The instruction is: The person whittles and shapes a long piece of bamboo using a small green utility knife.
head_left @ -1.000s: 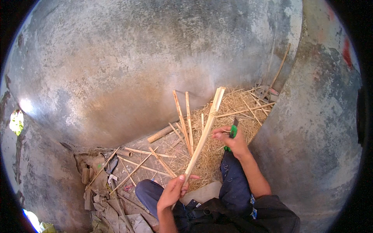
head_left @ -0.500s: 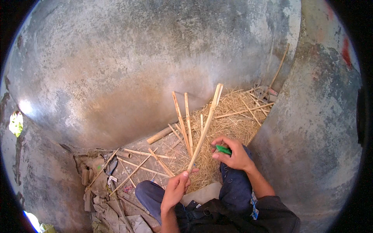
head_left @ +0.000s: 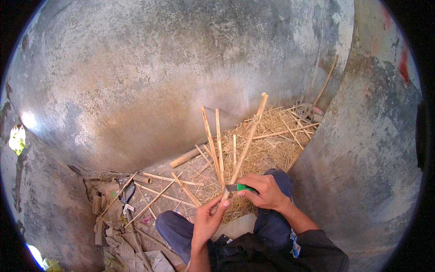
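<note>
Fingers of the left hand (head_left: 209,222) pinch the lower end of a long stick (head_left: 245,148) slanting up over the straw (head_left: 276,147); those of the right hand (head_left: 268,192) clasp a green-handled knife (head_left: 243,187), its blade across the stick.

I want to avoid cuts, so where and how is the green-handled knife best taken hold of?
Probably by its green handle, coming from the right: the handle lies at the right end, in the right hand, while the exposed blade points left, across the bamboo strip near the left hand.
</note>
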`<state>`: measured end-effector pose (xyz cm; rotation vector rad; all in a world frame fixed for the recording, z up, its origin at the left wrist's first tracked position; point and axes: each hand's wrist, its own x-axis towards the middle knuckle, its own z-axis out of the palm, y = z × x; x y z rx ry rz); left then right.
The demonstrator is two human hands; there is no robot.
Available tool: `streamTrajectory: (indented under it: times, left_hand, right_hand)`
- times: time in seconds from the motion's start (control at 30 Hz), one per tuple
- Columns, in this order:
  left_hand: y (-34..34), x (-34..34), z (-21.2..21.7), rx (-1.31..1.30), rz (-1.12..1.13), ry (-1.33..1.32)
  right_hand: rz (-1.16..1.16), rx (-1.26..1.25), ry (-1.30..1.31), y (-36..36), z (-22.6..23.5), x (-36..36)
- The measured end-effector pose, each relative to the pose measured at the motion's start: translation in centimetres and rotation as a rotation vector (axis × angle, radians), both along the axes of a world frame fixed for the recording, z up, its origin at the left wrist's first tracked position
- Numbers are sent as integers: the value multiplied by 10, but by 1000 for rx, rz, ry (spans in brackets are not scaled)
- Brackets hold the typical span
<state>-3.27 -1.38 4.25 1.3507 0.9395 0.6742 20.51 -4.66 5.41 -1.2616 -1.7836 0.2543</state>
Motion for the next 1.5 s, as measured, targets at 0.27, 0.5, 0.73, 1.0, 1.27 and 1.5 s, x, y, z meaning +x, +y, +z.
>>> streamTrajectory:
  times: [0.27, 0.5, 0.73, 1.0, 1.27, 1.5]
  left_hand:
    - [-4, 14, 7, 289, 115, 2]
    - [-13, 17, 19, 333, 171, 94]
    - [-17, 12, 15, 284, 205, 129]
    - [-31, -1, -25, 238, 158, 150]
    - [-31, -9, -18, 151, 93, 302]
    - [-22, -23, -18, 170, -112, 207]
  right_hand:
    - [-73, 78, -50, 1, -4, -7]
    - [-75, 117, -142, 7, -1, 3]
    - [-52, 143, -193, 15, 7, 12]
    - [-360, 84, -54, 46, 2, 73]
    - [-394, 157, -91, 48, -13, 73]
    - [-474, 69, 94, 49, -18, 77]
